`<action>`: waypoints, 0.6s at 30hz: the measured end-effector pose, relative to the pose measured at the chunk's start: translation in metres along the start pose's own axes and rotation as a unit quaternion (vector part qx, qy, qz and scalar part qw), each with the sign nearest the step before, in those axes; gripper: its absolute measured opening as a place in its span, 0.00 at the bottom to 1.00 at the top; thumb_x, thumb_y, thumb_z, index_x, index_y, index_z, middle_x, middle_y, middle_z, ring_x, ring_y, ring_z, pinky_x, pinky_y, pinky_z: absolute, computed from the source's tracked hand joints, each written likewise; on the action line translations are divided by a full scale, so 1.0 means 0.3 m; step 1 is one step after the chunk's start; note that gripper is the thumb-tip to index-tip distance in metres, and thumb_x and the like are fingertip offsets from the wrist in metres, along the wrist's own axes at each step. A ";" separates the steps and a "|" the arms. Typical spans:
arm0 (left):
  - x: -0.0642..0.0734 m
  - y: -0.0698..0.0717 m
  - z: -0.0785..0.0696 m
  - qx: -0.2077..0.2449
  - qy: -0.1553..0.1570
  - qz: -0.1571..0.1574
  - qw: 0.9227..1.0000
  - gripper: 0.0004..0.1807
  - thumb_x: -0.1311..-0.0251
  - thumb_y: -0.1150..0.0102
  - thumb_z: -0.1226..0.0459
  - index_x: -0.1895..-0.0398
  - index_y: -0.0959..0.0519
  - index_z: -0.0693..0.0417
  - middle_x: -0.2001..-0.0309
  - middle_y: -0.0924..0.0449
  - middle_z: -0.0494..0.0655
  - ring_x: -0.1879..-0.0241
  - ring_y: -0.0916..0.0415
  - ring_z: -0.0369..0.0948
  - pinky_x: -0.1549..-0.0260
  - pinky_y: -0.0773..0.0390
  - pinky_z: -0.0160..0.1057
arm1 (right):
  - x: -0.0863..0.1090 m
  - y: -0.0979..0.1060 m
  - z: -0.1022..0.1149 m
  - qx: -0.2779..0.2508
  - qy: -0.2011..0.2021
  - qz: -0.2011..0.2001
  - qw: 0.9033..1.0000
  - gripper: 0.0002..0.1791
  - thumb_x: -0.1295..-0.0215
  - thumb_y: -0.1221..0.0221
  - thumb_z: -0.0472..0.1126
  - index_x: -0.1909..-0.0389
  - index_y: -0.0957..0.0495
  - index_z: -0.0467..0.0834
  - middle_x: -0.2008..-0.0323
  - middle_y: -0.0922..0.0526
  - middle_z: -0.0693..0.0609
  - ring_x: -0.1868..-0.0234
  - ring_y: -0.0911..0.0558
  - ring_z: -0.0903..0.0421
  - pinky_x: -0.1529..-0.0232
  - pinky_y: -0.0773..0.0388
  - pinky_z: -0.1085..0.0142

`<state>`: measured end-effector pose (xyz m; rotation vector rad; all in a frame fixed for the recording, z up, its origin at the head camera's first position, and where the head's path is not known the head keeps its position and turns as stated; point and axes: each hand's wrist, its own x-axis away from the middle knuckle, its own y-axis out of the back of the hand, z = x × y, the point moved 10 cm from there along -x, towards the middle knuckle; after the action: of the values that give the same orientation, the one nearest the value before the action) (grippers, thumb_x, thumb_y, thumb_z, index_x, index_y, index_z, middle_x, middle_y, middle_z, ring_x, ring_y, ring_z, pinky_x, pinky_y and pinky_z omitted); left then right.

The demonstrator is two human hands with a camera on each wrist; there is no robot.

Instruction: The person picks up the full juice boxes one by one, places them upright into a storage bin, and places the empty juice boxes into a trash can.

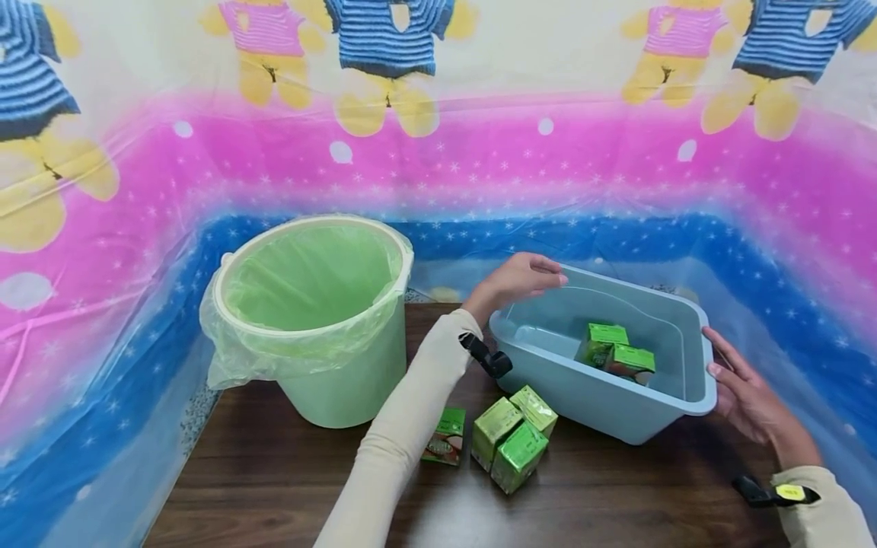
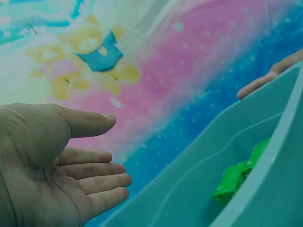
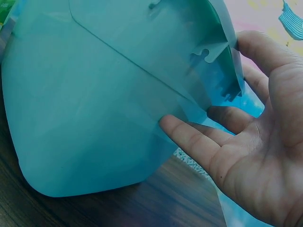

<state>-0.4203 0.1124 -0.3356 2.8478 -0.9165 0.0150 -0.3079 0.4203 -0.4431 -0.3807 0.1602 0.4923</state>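
left hand (image 1: 518, 278): fingers straight, palm open | right hand (image 1: 743, 392): fingers extended, relaxed

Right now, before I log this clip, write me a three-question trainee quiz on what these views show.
1. How many green cartons lie inside the blue tub?
2. True or false: the right hand grips a carton.
3. Which stands left of the tub: A) lined green bin B) a kettle C) a stack of plates?

Key: 1. Two. 2. False; its open fingers lie at the tub's side, under the rim. 3. A.
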 end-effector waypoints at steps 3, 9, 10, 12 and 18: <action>0.040 0.032 -0.035 -0.011 -0.011 -0.010 1.000 0.24 0.32 0.36 0.63 0.35 0.25 0.62 0.42 0.20 0.52 0.40 0.23 0.45 0.36 0.27 0.45 | -0.002 0.001 -0.003 -0.004 -0.001 -0.003 1.000 0.36 0.20 0.70 0.27 0.17 0.59 0.55 0.31 0.32 0.57 0.40 0.19 0.51 0.51 0.15 0.53; 0.117 0.054 -0.079 -0.048 -0.031 -0.003 0.998 0.24 0.31 0.36 0.63 0.34 0.25 0.59 0.39 0.21 0.52 0.40 0.23 0.43 0.40 0.23 0.41 | 0.001 -0.004 -0.003 -0.008 -0.001 -0.002 1.000 0.37 0.20 0.70 0.26 0.17 0.58 0.56 0.31 0.32 0.58 0.41 0.19 0.51 0.52 0.15 0.53; 0.131 0.056 -0.085 -0.054 -0.036 -0.002 0.998 0.24 0.31 0.36 0.63 0.34 0.25 0.58 0.39 0.21 0.51 0.40 0.24 0.43 0.41 0.23 0.39 | 0.002 -0.005 -0.001 -0.010 0.000 -0.001 1.000 0.37 0.20 0.70 0.26 0.17 0.58 0.56 0.31 0.32 0.58 0.41 0.19 0.51 0.52 0.15 0.53; 0.161 0.061 -0.096 -0.064 -0.049 -0.003 0.997 0.25 0.31 0.36 0.63 0.33 0.26 0.58 0.38 0.22 0.51 0.39 0.24 0.42 0.41 0.23 0.38 | 0.004 -0.006 0.000 -0.015 0.002 0.000 1.000 0.37 0.20 0.70 0.26 0.17 0.57 0.56 0.31 0.31 0.58 0.41 0.19 0.51 0.52 0.15 0.53; 0.273 0.077 -0.098 -0.094 -0.093 -0.016 0.991 0.25 0.31 0.36 0.63 0.33 0.26 0.59 0.37 0.22 0.51 0.39 0.23 0.41 0.43 0.22 0.36 | 0.002 -0.008 -0.005 -0.030 0.002 0.005 1.000 0.37 0.20 0.71 0.26 0.17 0.58 0.56 0.31 0.31 0.57 0.41 0.19 0.50 0.52 0.15 0.53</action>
<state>-0.3660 0.0508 -0.2987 2.7207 -0.8536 -0.3272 -0.3064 0.4179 -0.4440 -0.4395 0.1510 0.5078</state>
